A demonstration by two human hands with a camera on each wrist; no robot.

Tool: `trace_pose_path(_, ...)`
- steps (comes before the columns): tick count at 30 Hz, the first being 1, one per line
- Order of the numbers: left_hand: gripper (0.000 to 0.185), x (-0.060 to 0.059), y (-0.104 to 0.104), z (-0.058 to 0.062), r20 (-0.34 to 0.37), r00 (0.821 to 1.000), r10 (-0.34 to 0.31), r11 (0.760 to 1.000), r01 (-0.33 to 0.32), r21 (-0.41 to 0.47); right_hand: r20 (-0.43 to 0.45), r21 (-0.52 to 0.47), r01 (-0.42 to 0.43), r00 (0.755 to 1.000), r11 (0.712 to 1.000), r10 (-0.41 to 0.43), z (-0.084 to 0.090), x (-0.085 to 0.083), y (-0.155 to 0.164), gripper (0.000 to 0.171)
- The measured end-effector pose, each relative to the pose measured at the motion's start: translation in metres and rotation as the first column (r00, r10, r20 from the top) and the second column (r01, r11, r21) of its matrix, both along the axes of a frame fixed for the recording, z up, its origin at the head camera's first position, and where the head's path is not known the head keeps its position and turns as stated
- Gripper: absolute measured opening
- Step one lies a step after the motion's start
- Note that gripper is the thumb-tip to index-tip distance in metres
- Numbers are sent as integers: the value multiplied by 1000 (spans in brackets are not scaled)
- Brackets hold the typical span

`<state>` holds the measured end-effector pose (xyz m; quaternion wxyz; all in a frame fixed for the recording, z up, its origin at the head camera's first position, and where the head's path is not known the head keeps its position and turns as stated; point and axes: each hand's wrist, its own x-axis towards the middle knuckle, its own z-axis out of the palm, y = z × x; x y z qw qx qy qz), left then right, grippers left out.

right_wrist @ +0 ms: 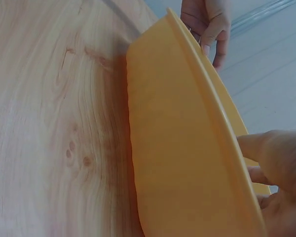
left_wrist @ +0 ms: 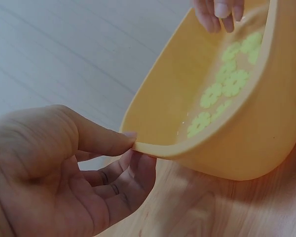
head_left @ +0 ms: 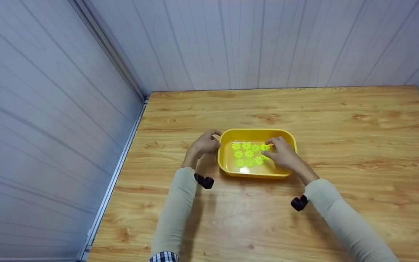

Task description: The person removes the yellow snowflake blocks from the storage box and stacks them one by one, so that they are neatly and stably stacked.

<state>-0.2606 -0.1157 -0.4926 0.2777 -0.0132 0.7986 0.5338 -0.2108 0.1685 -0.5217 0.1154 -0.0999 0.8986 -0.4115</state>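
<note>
Bright yellow-green flower-shaped pieces (head_left: 249, 153) lying in bunch inside yellow plastic tray with round corners (head_left: 253, 175). Tray sitting on light-brown wood-grain surface (head_left: 249, 225). Left hand (head_left: 205, 143) pinching tray's left rim between thumb and fingers. Right hand (head_left: 283, 155) reaching in over tray's right side, gap showing between thumb and pointer finger. Pale cloth sleeves (head_left: 176, 207) covering both arms. Pale grey-blue lined walls (head_left: 260, 43) standing behind and at left, silvery metal strip (head_left: 113, 182) running along surface's left edge.
</note>
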Motion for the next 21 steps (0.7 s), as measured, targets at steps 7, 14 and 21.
trace_pose_path(7,39,-1,0,0,13,1000,4,1000,-4,-4,-33,115,-16,999,993,20,-5,-1,-3,32)
trace_pose_path(14,41,-1,0,-1,22,1000,-8,1000,8,6,-75,230,-35,996,973,53,-8,-1,-4,29)
trace_pose_path(21,40,-2,0,0,20,1000,-5,1000,5,4,-120,255,-34,990,966,67,-10,-1,-5,27)
